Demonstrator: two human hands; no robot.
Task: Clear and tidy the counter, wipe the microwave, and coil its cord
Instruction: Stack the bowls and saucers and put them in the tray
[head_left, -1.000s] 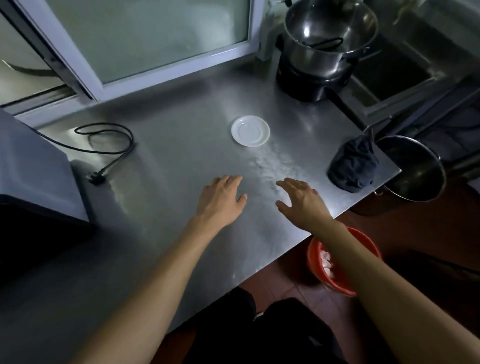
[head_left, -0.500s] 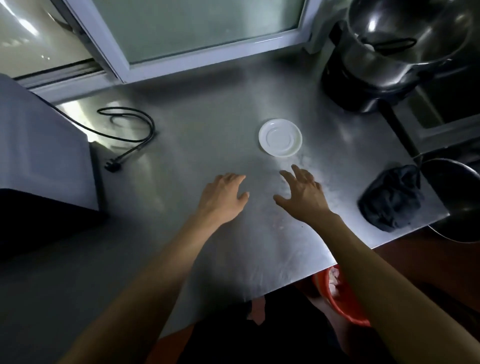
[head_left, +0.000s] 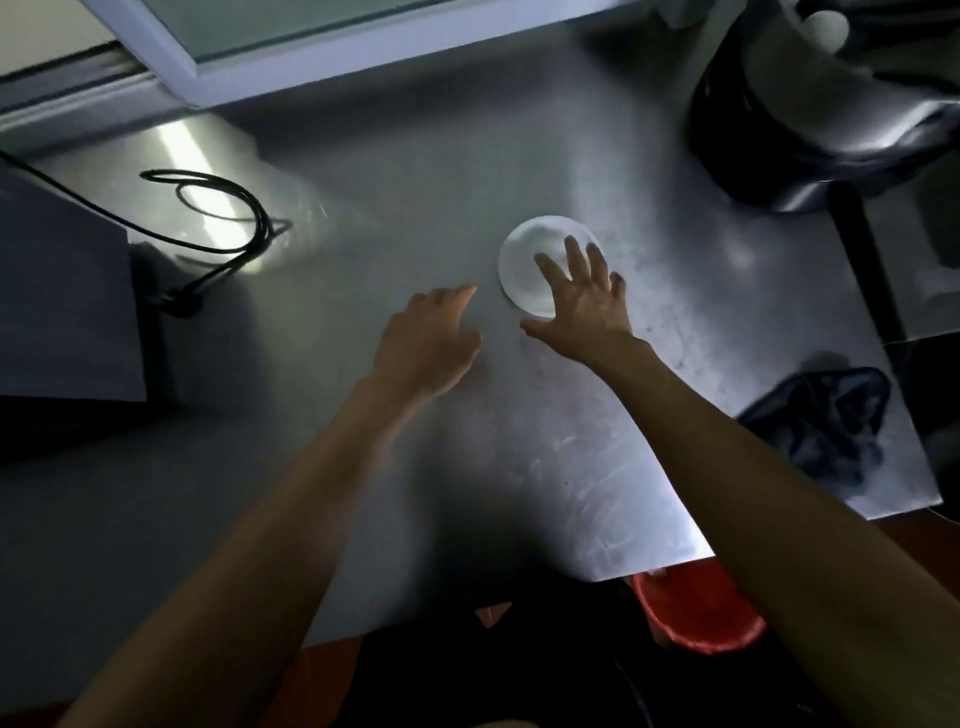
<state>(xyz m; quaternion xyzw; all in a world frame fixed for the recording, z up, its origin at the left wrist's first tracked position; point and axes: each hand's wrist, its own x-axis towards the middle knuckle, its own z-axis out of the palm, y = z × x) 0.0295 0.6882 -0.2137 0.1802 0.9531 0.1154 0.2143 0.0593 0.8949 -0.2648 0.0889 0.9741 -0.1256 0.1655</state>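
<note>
Right hand (head_left: 584, 306): fingers spread and straight over the near-right part of the white saucer (head_left: 535, 260), mid-counter; contact cannot be told. Left hand (head_left: 428, 340): fingers relaxed, holding nothing, just left of the saucer. Microwave (head_left: 62, 291) at left edge of the steel counter (head_left: 363, 156); its black cord (head_left: 223, 218) lies loosely looped just right of it. Dark cloth (head_left: 826, 421) near right corner.

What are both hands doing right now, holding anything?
Left hand: open, fingers relaxed above the steel counter, holding nothing.
Right hand: open, fingers spread over the small round white saucer, no grip on it yet.
</note>
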